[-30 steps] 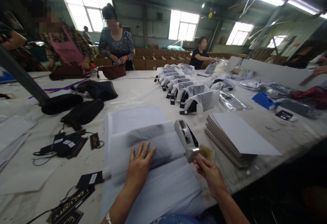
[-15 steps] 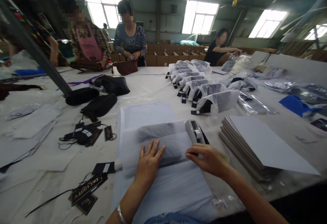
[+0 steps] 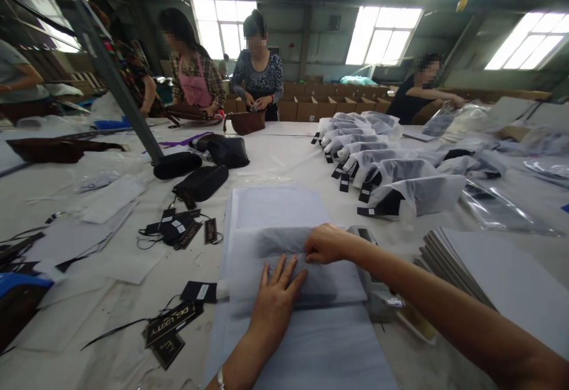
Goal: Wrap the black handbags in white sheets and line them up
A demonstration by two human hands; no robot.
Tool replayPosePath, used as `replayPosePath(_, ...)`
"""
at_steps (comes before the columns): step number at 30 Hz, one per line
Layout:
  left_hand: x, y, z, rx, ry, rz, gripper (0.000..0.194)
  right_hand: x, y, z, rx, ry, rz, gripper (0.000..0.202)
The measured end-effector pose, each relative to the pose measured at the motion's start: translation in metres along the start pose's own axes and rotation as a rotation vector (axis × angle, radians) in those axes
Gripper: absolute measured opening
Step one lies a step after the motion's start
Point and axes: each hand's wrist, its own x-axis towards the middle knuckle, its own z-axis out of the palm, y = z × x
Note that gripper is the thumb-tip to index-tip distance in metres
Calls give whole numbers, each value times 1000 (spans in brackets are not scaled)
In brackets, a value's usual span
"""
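Observation:
My left hand lies flat with fingers spread on a dark item wrapped in translucent white tissue paper. My right hand is closed, fingertips down on the wrap's upper part. Whatever those fingers may pinch is hidden. Beneath the bundle is a stack of white tissue sheets. A grey tape dispenser stands just right of it, partly covered by my right forearm. A black tag sticks out at the bundle's left side.
Gold-lettered hang tags and black pouches lie to the left. Several wrapped bags stand in a row at right, beyond a pile of cardboard sheets. A metal post rises at left. Co-workers stand across the table.
My right hand has moved from beside the tape dispenser up and left onto the wrapped bundle. My left hand stays flat on the paper. The view has turned left.

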Motion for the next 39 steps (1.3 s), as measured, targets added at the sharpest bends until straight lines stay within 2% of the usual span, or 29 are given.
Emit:
replayPosePath(5, 1, -1, 2, -6, 2, -3, 48, 5, -5, -4, -73, -29, 28, 14)
replayPosePath(9, 2, -1, 0, -23, 1, -8, 48, 1, -1, 0, -86, 0, 105, 22)
replayPosePath(12, 3, 0, -2, -34, -7, -11, 50, -4, 11, 5, -84, 64, 231, 43)
replayPosePath(14, 3, 0, -3, -40, -19, -17, 50, -11, 20, 9, -77, 125, 346, 49)
replayPosePath(17, 3, -1, -6, -49, -37, -23, 50, -33, 28, 18, -58, 242, 533, 34)
replayPosePath(19, 3, -1, -7, -57, -41, -21, 50, -59, 29, 26, -37, 332, 646, 28)
replayPosePath(24, 2, 0, -8, -66, -30, -27, 49, -141, 14, 65, 19, 541, 844, 33)
replayPosePath(27, 2, 1, -10, -56, -30, -21, 48, -173, 1, 97, 161, 689, 915, 35)
replayPosePath(30, 3, 3, -14, -43, -36, -17, 49, -182, -11, 118, 358, 717, 1003, 37)
replayPosePath(33, 4, 4, -17, -35, -53, -14, 50, -178, -21, 121, 550, 728, 1095, 38)
replayPosePath(35, 4, 3, -18, -34, -64, -16, 50, -175, -29, 117, 656, 797, 1144, 39)
replayPosePath(39, 4, 3, -17, -34, -72, -21, 51, -176, -51, 110, 780, 1013, 1160, 40)
